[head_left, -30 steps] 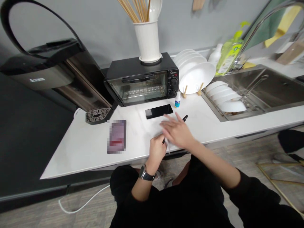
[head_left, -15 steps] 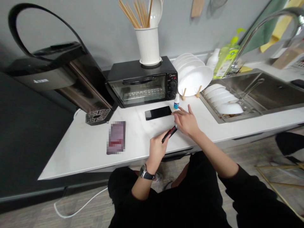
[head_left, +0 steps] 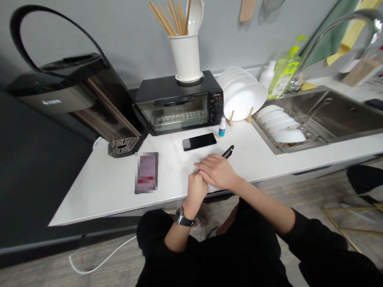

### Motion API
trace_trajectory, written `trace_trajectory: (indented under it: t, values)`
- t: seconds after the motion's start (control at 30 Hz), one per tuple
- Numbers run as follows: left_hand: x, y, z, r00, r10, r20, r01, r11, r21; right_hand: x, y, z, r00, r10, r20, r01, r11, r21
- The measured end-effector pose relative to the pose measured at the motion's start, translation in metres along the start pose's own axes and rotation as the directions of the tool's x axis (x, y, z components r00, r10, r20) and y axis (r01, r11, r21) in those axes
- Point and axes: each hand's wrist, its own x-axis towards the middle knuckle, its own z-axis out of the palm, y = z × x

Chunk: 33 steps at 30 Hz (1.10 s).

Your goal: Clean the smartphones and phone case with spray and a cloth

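Above the front of the counter my two hands overlap. My left hand [head_left: 196,186] is closed, its fingers largely hidden beneath the other hand. My right hand [head_left: 218,170] lies across it, fingers close together and curved over a slim black tool [head_left: 228,152]. Only the tool's far end sticks out past the right knuckles; its exact kind is unclear. Just beyond the hands a black smartphone [head_left: 199,142] lies flat. Near its right end stands a small white bottle [head_left: 222,128] with a blue label. A flat rectangular item [head_left: 146,173], blurred by pixels, rests to the left.
At the back stand a dark water dispenser [head_left: 98,99], a black toaster oven [head_left: 179,105] carrying a white utensil holder [head_left: 187,56], and white plates [head_left: 245,101] in a rack. On the right, a steel sink [head_left: 344,123] holds bowls [head_left: 281,123] under a faucet [head_left: 335,28].
My right hand has moved left and down, from beside the tool's tip onto my left hand. The tool's visible end now points farther right and away, its middle covered.
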Motion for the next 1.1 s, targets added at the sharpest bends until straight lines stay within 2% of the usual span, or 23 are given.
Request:
trace_trajectory:
  t: [0.07, 0.13, 0.17, 0.2, 0.27, 0.33, 0.37, 0.43, 0.5, 0.53, 0.57, 0.67, 0.7, 0.77, 0.83, 0.87, 0.9, 1.0, 1.03, 1.1]
  values:
    - [0.000, 0.001, 0.000, 1.000, 0.013, -0.009, -0.013, 1.000, -0.020, -0.001, 0.009, -0.002, 0.984, 0.168, -0.058, -0.171, 0.984, -0.054]
    - [0.000, 0.002, 0.000, 0.999, 0.026, -0.022, -0.026, 0.999, -0.028, -0.003, 0.014, -0.003, 0.938, 0.312, -0.153, -0.326, 0.942, -0.075]
    - [0.000, 0.002, 0.001, 0.999, 0.028, -0.026, -0.028, 0.999, -0.020, -0.004, 0.012, -0.002, 0.932, 0.314, -0.179, -0.330, 0.941, -0.067]
    - [0.000, 0.002, 0.001, 0.999, 0.027, -0.026, -0.027, 1.000, -0.005, -0.006, 0.008, 0.000, 0.945, 0.270, -0.184, -0.284, 0.957, -0.055]
    - [0.000, 0.000, 0.002, 1.000, 0.021, -0.017, -0.020, 0.999, 0.029, -0.008, -0.005, 0.007, 0.987, 0.084, -0.139, -0.089, 0.996, -0.030]
    - [0.000, -0.002, 0.002, 1.000, 0.020, -0.003, -0.020, 0.999, 0.036, -0.008, -0.009, 0.011, 0.995, -0.042, -0.086, 0.038, 0.998, -0.046]
    - [0.000, -0.002, 0.002, 1.000, 0.020, 0.001, -0.020, 0.999, 0.030, -0.007, -0.006, 0.011, 0.997, -0.021, -0.077, 0.016, 0.997, -0.070]
    - [0.001, 0.000, 0.001, 1.000, 0.012, -0.003, -0.012, 1.000, 0.002, -0.004, 0.004, 0.009, 0.983, 0.147, -0.112, -0.161, 0.978, -0.129]
    - [0.002, 0.001, 0.001, 1.000, -0.019, -0.009, 0.019, 1.000, -0.004, 0.001, 0.009, 0.007, 0.932, 0.315, -0.181, -0.342, 0.928, -0.146]
    - [0.003, 0.001, 0.001, 0.999, -0.040, -0.010, 0.040, 0.999, 0.006, 0.003, 0.007, 0.008, 0.921, 0.336, -0.199, -0.365, 0.922, -0.131]
    - [0.004, 0.001, 0.000, 0.998, -0.059, -0.008, 0.059, 0.998, 0.023, 0.005, 0.002, 0.009, 0.931, 0.309, -0.193, -0.334, 0.937, -0.108]
    - [0.006, -0.001, 0.000, 0.997, -0.080, 0.003, 0.079, 0.995, 0.059, 0.010, -0.011, 0.012, 0.991, 0.104, -0.084, -0.108, 0.993, -0.041]
    - [0.006, -0.001, 0.000, 0.997, -0.077, 0.003, 0.077, 0.995, 0.056, 0.011, -0.010, 0.011, 0.995, 0.089, -0.050, -0.091, 0.995, -0.045]
    - [0.005, 0.000, 0.000, 0.998, -0.058, -0.002, 0.058, 0.998, 0.030, 0.011, -0.004, 0.005, 0.977, 0.209, -0.046, -0.213, 0.973, -0.093]
    - [0.004, 0.000, 0.001, 1.000, -0.022, -0.013, 0.022, 1.000, 0.004, 0.010, 0.000, -0.002, 0.936, 0.341, -0.085, -0.350, 0.928, -0.129]
    - [0.003, 0.000, 0.001, 1.000, -0.005, -0.016, 0.005, 1.000, -0.001, 0.008, -0.001, -0.005, 0.937, 0.340, -0.084, -0.348, 0.929, -0.123]
    - [0.002, 0.000, 0.001, 1.000, 0.010, -0.017, -0.010, 1.000, 0.000, 0.006, -0.004, -0.008, 0.955, 0.291, -0.065, -0.296, 0.950, -0.099]
    - [0.001, -0.003, 0.002, 0.999, 0.033, -0.004, -0.033, 0.999, 0.014, -0.001, -0.012, -0.011, 0.998, 0.061, 0.030, -0.061, 0.998, -0.008]
    - [0.000, -0.003, 0.003, 0.999, 0.040, -0.004, -0.040, 0.999, 0.011, -0.003, -0.010, -0.012, 0.998, 0.044, 0.046, -0.044, 0.999, -0.011]
    - [0.000, -0.004, 0.003, 0.999, 0.051, -0.013, -0.051, 0.999, -0.004, -0.005, -0.004, -0.013, 0.988, 0.150, 0.030, -0.148, 0.986, -0.080]
